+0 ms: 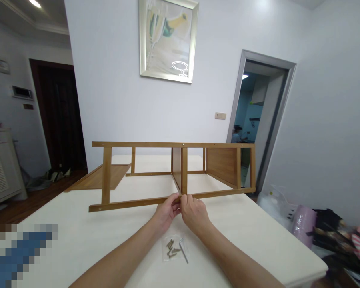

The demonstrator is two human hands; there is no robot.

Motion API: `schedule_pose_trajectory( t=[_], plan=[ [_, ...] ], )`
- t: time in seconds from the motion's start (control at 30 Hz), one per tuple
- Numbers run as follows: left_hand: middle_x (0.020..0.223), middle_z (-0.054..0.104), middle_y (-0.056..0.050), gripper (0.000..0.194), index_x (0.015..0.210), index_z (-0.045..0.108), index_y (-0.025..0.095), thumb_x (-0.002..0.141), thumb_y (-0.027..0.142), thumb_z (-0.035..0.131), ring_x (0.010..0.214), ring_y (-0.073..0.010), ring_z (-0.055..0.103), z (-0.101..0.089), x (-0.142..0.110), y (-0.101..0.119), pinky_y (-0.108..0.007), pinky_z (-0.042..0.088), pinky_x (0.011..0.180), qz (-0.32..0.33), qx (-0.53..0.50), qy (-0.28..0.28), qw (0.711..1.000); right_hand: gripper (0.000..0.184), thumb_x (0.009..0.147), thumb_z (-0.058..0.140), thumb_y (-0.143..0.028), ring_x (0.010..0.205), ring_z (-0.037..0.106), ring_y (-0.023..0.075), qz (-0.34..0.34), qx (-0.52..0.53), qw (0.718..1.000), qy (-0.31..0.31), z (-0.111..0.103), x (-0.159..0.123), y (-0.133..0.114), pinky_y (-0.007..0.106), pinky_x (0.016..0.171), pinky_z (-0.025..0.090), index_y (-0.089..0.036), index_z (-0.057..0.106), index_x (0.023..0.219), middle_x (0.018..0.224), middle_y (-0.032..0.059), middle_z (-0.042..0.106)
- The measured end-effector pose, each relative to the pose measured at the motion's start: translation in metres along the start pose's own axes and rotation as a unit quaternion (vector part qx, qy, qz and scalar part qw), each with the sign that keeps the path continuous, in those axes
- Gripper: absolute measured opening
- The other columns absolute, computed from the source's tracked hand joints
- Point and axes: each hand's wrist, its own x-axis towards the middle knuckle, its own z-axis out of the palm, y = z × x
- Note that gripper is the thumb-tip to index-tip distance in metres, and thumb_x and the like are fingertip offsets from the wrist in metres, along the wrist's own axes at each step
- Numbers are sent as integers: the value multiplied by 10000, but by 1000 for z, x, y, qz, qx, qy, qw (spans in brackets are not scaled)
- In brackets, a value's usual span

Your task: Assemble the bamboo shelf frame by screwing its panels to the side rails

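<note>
A brown wooden shelf frame (138, 203) lies on its side across the table, with two panels (223, 164) set between its rails. My left hand (165, 212) is closed at the near lower rail, its thumb lying along the wood. Right beside it, my right hand (194, 210) has its fingers curled on the same rail, just below the middle crosspiece (184, 170). The fingertips of both hands are partly hidden, so anything small between them does not show. Closer to me, a clear plastic bag (165, 256) with several screws (171, 250) lies beside a hex key (184, 252).
A loose wooden panel (100, 177) lies on the white table (243, 236) at the left, behind the frame. Bags and a pink wrapped roll (303, 226) crowd the floor past the table's right edge. Through the doorway at the right, a person (236, 134) is partly visible.
</note>
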Motion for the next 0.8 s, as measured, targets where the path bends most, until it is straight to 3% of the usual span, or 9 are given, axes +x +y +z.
schedule_pose_trajectory(
  t=[0.17, 0.37, 0.53, 0.8],
  plan=[
    [649, 670, -10, 91, 753, 639, 140, 756, 225, 672, 601, -121, 630, 0, -2, 2, -249, 505, 634, -4, -5, -7, 1000, 197, 960, 393, -209, 517, 520, 133, 0, 15, 1000, 22, 1, 1, 5, 290, 509, 215, -179, 460, 778, 628, 36, 565],
    [600, 641, 11, 122, 774, 638, 140, 744, 246, 691, 563, -117, 609, -3, 1, 0, -272, 510, 647, 1, -1, -12, 1000, 280, 977, 378, -341, 538, 517, 133, -5, 56, 998, 42, 1, 0, 13, 291, 520, 200, -183, 471, 766, 649, 31, 578],
    [664, 680, -16, 116, 786, 640, 144, 738, 235, 694, 598, -126, 631, -4, 2, 1, -268, 508, 655, -2, -3, -1, 1000, 215, 963, 382, -299, 578, 519, 143, -6, 62, 997, 39, -2, 1, 12, 292, 533, 215, -184, 465, 802, 692, 37, 578],
    [689, 697, -28, 136, 770, 638, 141, 731, 261, 688, 585, -122, 621, -3, 2, 0, -244, 473, 602, 4, 14, 7, 1000, 37, 887, 447, -205, 633, 535, 170, -22, 37, 999, -29, -5, 1, 9, 291, 552, 247, -188, 440, 855, 748, 45, 572]
  ],
)
